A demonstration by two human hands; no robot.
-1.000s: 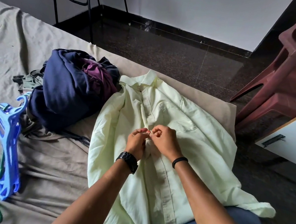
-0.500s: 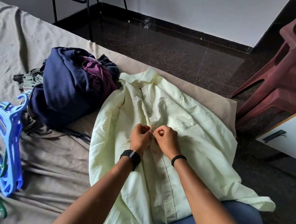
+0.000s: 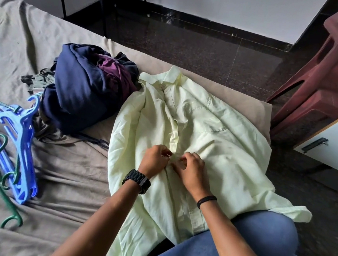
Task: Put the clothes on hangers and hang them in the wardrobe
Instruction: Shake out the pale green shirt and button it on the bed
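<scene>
While the pale green cotton shirt (image 3: 215, 137) lies mid-frame on the bed, left hand (image 3: 154, 160) and right hand (image 3: 191, 167) have slid lower down its placket, fingers pinching fabric.

Both hands (image 3: 172, 165) at shirt (image 3: 214, 145) placket
</scene>
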